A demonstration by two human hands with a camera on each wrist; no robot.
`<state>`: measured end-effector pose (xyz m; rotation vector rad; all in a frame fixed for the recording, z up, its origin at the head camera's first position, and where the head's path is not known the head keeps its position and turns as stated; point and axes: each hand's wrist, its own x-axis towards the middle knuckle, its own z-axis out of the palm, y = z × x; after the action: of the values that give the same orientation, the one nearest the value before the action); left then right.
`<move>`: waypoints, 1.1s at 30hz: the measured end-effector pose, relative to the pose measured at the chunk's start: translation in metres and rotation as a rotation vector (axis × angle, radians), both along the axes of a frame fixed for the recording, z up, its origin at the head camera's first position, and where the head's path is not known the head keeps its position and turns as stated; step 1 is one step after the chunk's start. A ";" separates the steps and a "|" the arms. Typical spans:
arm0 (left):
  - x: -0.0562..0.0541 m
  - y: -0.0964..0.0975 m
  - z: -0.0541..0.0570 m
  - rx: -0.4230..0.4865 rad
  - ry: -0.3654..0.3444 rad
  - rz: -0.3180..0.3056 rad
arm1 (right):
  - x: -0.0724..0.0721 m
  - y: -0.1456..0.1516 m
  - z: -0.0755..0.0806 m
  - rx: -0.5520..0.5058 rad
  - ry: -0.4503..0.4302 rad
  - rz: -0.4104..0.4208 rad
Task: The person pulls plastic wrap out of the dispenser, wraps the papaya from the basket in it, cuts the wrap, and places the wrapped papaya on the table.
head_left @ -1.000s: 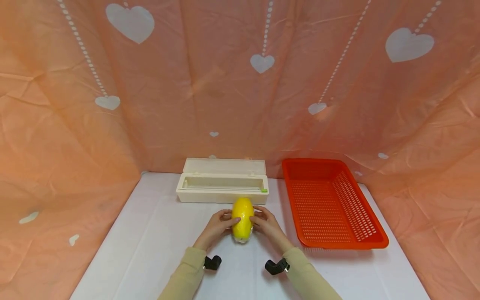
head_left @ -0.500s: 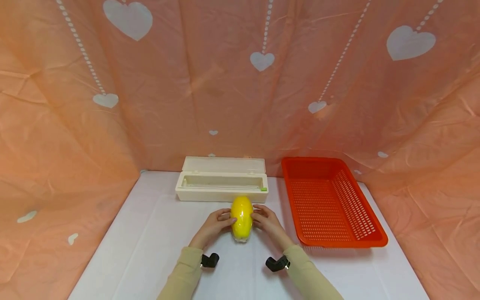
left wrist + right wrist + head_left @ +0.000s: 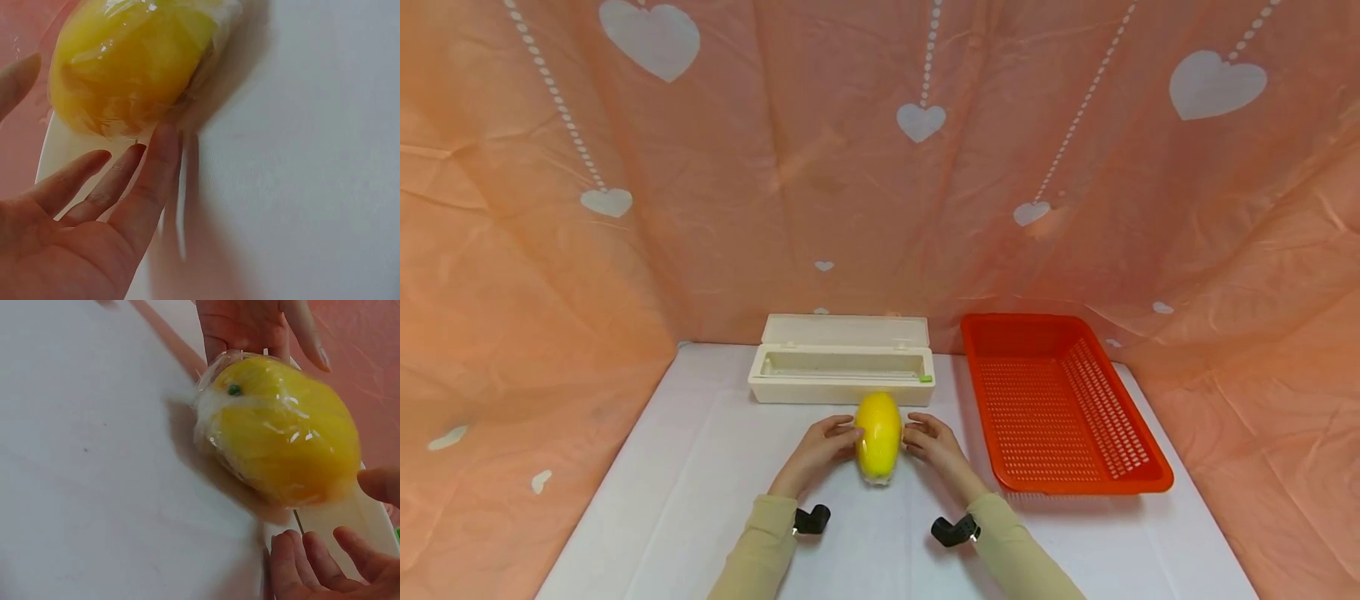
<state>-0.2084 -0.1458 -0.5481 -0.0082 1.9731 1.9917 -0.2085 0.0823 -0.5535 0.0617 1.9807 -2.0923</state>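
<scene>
A yellow oblong fruit (image 3: 877, 435) wrapped in cling film lies on the white table between both hands. In the right wrist view, the film bunches at the near end of the fruit (image 3: 284, 428), close to a small dark green spot. My left hand (image 3: 820, 446) has relaxed, spread fingers right at the fruit's left side. My right hand (image 3: 938, 448) is to the right of the fruit, with a narrow gap at its fingertips. Both palms face inward. In the left wrist view, one fingertip of the left hand (image 3: 94, 244) overlaps the wrapped underside.
Behind the fruit stands a long cream box (image 3: 842, 390) with its lid raised and a small green piece (image 3: 927, 379) at the right end. A red-orange perforated basket (image 3: 1007, 471) sits on the right of the table. An orange heart-patterned curtain (image 3: 850, 167) surrounds the table.
My thumbs have come off the top of the fruit and the hands have spread apart, the left hand moving left. The fruit has shifted slightly left.
</scene>
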 end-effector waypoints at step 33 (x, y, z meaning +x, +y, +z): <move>0.000 0.002 -0.003 0.077 0.015 0.106 | 0.002 -0.005 -0.008 0.073 0.005 0.072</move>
<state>-0.2082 -0.1435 -0.5514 -0.0809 1.9410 2.1391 -0.2069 0.0769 -0.5613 -0.0010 2.0305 -1.9783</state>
